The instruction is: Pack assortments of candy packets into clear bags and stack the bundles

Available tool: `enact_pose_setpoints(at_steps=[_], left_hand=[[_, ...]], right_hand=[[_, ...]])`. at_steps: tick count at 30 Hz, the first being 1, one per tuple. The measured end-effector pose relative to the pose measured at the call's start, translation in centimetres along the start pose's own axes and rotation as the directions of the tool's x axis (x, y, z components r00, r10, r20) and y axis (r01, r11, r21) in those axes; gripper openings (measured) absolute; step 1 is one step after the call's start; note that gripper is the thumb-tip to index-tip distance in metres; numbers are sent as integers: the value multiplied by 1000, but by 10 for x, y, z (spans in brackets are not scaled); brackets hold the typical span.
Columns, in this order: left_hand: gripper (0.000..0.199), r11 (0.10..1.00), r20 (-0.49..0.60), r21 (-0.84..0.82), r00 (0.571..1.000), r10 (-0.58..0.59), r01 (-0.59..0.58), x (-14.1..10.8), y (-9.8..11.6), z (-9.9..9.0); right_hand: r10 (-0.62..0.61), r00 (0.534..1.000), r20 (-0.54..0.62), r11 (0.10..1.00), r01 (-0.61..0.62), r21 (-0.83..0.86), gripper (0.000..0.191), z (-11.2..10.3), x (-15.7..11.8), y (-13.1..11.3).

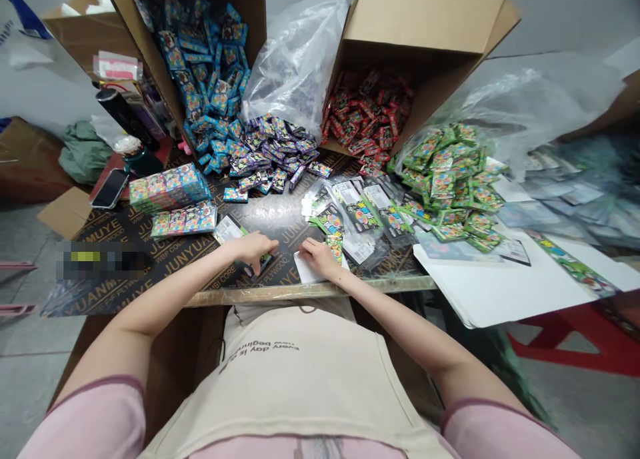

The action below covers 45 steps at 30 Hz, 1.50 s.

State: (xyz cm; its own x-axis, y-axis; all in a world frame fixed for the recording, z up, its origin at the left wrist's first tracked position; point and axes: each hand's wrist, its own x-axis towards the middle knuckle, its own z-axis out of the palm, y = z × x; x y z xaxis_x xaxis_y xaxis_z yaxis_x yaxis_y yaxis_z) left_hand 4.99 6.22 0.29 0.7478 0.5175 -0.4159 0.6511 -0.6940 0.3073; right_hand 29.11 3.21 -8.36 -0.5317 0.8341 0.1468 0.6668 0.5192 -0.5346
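Board (260, 222): "JUNYUAN", "JUNMUYE", "WBP", "CORE", "PLYWOOD", repeated in gold print, 9 to 12 o'clock.
Apron (295, 386): "every day is", "new beginning", upside down, 6 o'clock.

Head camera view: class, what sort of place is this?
Probably a small packing workshop: open cardboard cartons hold heaps of colourful packets, more packets lie sorted on a plywood work table, and the floor is bare concrete.

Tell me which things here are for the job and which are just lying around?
Seem part of the job:
left hand, on a packet
right hand, on a white card
blue packets
purple packets
red packets
green packets

Seem just lying about:
phone
black bottle
green cloth
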Motion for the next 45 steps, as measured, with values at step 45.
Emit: enact_pose_setpoints(at_steps=[45], left_hand=[[11, 820, -854, -506, 286, -434, -267, -46, 34, 2]], right_hand=[[214, 953, -216, 646, 28, 763, 37, -66, 64, -105]])
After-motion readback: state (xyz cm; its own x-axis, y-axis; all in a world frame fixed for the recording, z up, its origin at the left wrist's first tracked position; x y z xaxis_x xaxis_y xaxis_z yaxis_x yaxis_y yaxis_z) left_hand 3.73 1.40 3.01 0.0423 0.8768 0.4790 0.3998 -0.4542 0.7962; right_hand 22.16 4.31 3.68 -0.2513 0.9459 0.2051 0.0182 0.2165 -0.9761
